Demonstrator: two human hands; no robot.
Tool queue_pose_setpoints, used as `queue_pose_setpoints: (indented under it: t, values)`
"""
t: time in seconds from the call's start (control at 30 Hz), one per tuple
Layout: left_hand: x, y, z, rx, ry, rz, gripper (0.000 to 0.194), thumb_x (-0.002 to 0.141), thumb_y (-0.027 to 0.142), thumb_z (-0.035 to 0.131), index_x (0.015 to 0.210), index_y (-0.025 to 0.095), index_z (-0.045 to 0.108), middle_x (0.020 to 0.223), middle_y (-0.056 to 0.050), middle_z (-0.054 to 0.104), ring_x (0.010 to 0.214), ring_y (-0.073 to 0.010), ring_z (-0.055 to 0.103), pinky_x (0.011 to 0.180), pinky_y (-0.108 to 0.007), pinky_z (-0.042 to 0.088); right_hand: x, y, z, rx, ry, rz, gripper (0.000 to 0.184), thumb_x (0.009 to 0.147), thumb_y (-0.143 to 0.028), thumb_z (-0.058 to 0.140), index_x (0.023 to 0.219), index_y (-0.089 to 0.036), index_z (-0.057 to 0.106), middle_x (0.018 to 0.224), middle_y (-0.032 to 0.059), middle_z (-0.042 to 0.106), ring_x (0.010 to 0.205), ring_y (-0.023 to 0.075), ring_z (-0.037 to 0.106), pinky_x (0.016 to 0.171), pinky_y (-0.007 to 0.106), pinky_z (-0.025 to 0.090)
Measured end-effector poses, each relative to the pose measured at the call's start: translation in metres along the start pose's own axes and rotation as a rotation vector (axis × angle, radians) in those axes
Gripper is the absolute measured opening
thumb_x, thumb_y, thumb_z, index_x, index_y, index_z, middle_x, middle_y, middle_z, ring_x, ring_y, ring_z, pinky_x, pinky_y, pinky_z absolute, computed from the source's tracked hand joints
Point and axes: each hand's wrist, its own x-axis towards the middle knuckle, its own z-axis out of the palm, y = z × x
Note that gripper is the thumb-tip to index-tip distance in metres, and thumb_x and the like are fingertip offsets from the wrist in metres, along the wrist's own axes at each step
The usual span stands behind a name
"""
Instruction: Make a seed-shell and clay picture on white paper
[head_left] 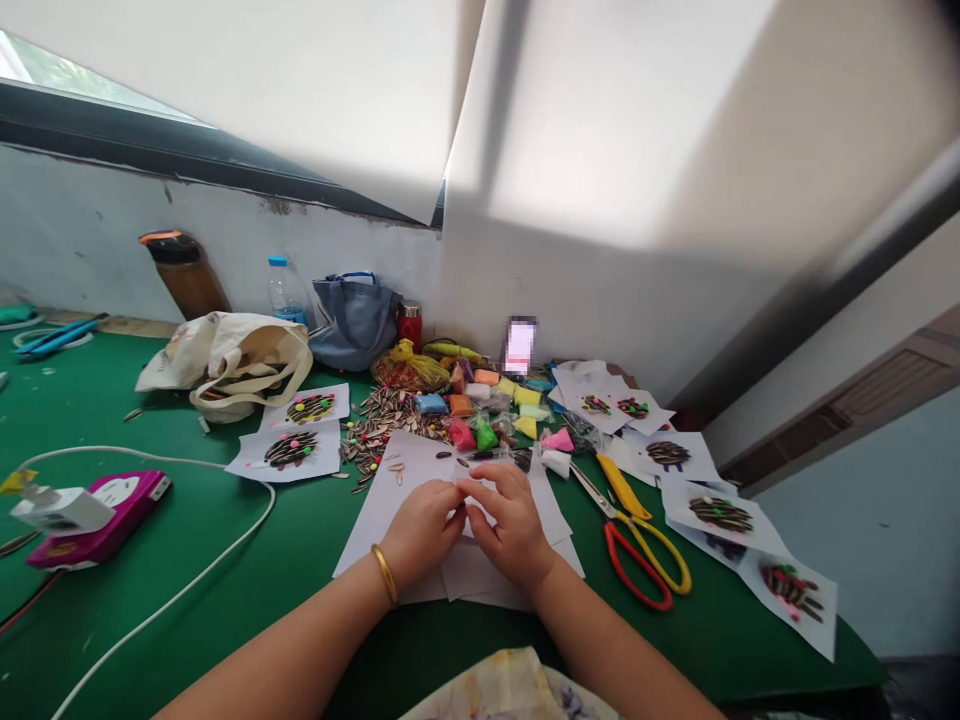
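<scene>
My left hand (427, 520), with a gold bangle (385, 575) at its wrist, is closed above white paper sheets (375, 525). Its fingertips meet those of my right hand (514, 525), whose fingers are bent inward in a pinch. Whatever lies between the fingertips is too small or hidden to make out. Just beyond the hands, a few dark sunflower seeds (444, 455) and pale seed shells (397, 470) lie on the paper. A pile of striped sunflower seeds (386, 415), mixed with small coloured balls, spreads behind the sheets on the left.
Red-and-yellow-handled scissors (637, 550) and a yellow cutter (622, 487) lie right. Bagged coloured clay (486, 432) sits behind the paper. Cards with seed pictures (724, 515) line both sides. A cloth bag (225, 350), a magenta power strip (105, 525) and a white cable (225, 550) are left.
</scene>
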Motion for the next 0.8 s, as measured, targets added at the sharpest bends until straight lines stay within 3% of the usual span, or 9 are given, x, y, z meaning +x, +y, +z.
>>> queue_pose_setpoints:
  t: [0.57,0.8]
  values:
    - [-0.0007,-0.0027,0.0027,0.020,-0.016,0.018,0.017,0.083,0.011,0.053,0.091,0.018,0.066,0.088,-0.007,0.068,0.086,-0.0213,0.060,0.079,-0.033,0.044,-0.0019,-0.0014,-0.0005,-0.023,0.007,-0.038,0.039,0.084,-0.018,0.057,0.119,-0.034,0.064,0.117,0.0048,0.060,0.109,0.0251,0.053,0.095,0.047,0.043]
    - [-0.0011,-0.0014,0.0028,0.062,-0.012,0.033,0.015,0.084,0.012,0.054,0.091,0.017,0.066,0.083,-0.006,0.066,0.080,-0.0203,0.059,0.073,-0.031,0.042,-0.0026,-0.0020,-0.0005,0.027,0.057,0.013,0.032,0.084,-0.016,0.055,0.110,-0.030,0.068,0.113,0.0055,0.060,0.107,0.0241,0.054,0.095,0.046,0.044]
